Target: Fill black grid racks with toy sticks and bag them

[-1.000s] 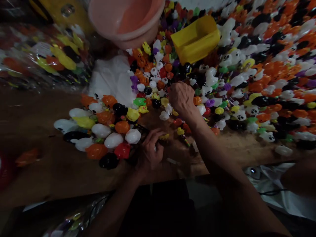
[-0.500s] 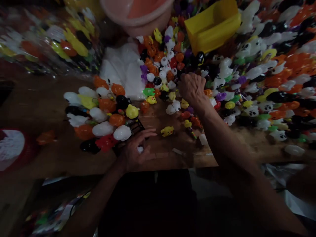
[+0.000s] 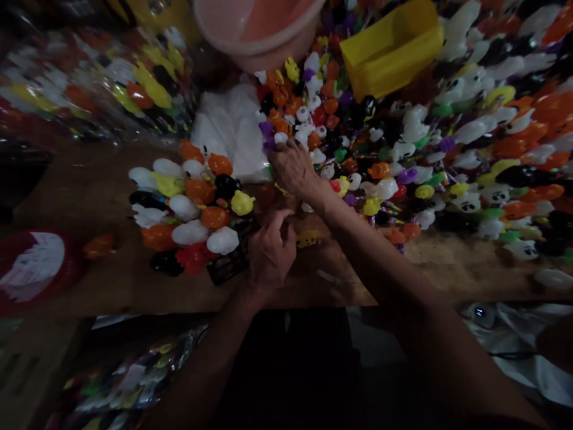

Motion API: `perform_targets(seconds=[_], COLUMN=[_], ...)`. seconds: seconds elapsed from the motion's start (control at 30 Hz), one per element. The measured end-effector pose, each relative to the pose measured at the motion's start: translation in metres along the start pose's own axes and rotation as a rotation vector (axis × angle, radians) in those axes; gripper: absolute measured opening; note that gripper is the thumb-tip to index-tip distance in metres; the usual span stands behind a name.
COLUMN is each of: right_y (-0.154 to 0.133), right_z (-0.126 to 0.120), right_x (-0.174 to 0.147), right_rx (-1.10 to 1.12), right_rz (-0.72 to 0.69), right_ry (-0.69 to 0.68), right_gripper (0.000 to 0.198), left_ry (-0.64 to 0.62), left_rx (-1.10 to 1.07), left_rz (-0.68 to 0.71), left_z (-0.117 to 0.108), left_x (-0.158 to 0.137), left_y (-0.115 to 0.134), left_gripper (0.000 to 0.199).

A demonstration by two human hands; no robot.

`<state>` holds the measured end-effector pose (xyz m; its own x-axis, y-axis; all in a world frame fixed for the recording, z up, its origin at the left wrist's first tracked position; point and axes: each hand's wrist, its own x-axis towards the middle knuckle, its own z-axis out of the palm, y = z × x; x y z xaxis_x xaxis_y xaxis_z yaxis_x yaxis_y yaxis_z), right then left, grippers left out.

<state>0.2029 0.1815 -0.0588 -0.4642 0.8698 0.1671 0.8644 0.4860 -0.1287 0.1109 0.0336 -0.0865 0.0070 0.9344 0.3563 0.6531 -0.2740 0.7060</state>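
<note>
My right hand (image 3: 293, 170) is over the left edge of a heap of small plastic figures (image 3: 313, 113), fingers bent down and closed; whatever they grip is hidden. Lower and to its left, my left hand (image 3: 272, 251) hovers near the table edge with its fingers curled inward, and I cannot make out what is inside them. Beside the left hand lies a black slotted tray (image 3: 228, 267), partly covered by a cluster of larger figures, among them a white one (image 3: 222, 240) and a yellow one (image 3: 242, 203). A small yellow figure (image 3: 307, 239) lies just right of the left hand.
A pink basin (image 3: 259, 45) and a yellow bin (image 3: 394, 57) stand at the back. Many figures on sticks (image 3: 465, 197) spread across the right. A white plastic bag (image 3: 233, 128) lies behind the cluster, a red basket (image 3: 67, 269) at far left.
My right hand has moved left across the heap. My left hand has risen and shifted right, away from the tray, its fingers more curled. Some figures right of the heap's middle lie differently.
</note>
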Motion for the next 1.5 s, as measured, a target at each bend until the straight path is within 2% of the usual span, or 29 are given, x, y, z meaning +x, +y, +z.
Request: perform_targets(seconds=[0.1,0.17,0.23,0.33,0.4,0.47,0.53,0.6,0.67,0.73,0.83,0.9,1.0,1.13,1.23,1.33,1.5], right_y=[0.007,0.008,0.007,0.006,0.000,-0.015,-0.039,-0.066,-0.088,-0.101,-0.100,-0.084,-0.045,0.009,0.038,0.059,0.084], right_z=[-0.006,-0.024,-0.045,-0.067,-0.068,-0.060,-0.046,-0.030,-0.018,-0.013,-0.016,-0.018,-0.019,-0.026,-0.035,-0.040,-0.041], right_x=[-0.002,-0.013,-0.034,-0.086,-0.129,-0.172,-0.206,-0.227,-0.236,-0.239,-0.241,-0.245,-0.253,-0.267,-0.282,-0.294,-0.280], right_rx=[0.043,0.051,0.089,0.291,0.515,0.818,1.127,1.378,1.524,1.564,1.444,1.217,0.738,0.266,0.117,0.076,0.021], right_rz=[0.052,0.103,0.138,0.177,0.287,0.454,0.607,0.726,0.828,0.879,0.774,0.635,0.535,0.594,0.707,0.779,0.681], right_ry=[0.020,0.028,0.099,0.360,0.482,0.459,0.487,0.509,0.533,0.553,0.552,0.530,0.514,0.507,0.544,0.523,0.428], right_gripper=[0.023,0.032,0.039,0.033,0.022,0.025,0.035,0.040,0.041,0.039,0.037,0.031,0.019,0.020,0.020,0.020,0.022], left_ry=[-0.030,-0.035,-0.030,-0.056,-0.130,-0.224,-0.298,-0.346,-0.361,-0.334,-0.278,-0.239,-0.265,-0.383,-0.432,-0.431,-0.450], left_rx=[-0.250,-0.442,-0.623,-0.862,-0.979,-1.019,-1.014,-0.961,-0.816,-0.637,-0.573,-0.632,-0.803,-1.067,-1.091,-1.068,-1.003], left_rz=[-0.131,-0.259,-0.369,-0.521,-0.615,-0.671,-0.652,-0.552,-0.379,-0.226,-0.137,-0.163,-0.326,-0.542,-0.628,-0.633,-0.617], left_z=[-0.002,-0.002,-0.004,-0.009,-0.013,-0.015,-0.014,-0.011,-0.009,-0.008,-0.010,-0.010,-0.008,-0.001,0.004,0.011,0.025], left_x=[-0.002,0.000,0.003,0.002,-0.004,-0.016,-0.032,-0.049,-0.065,-0.076,-0.083,-0.080,-0.071,-0.063,-0.061,-0.059,-0.057], left_y=[0.001,0.005,0.008,0.013,0.017,0.024,0.032,0.040,0.046,0.050,0.049,0.046,0.040,0.037,0.040,0.042,0.039], left_gripper=[0.021,0.025,0.032,0.041,0.045,0.043,0.046,0.049,0.048,0.047,0.044,0.038,0.034,0.043,0.045,0.044,0.041])
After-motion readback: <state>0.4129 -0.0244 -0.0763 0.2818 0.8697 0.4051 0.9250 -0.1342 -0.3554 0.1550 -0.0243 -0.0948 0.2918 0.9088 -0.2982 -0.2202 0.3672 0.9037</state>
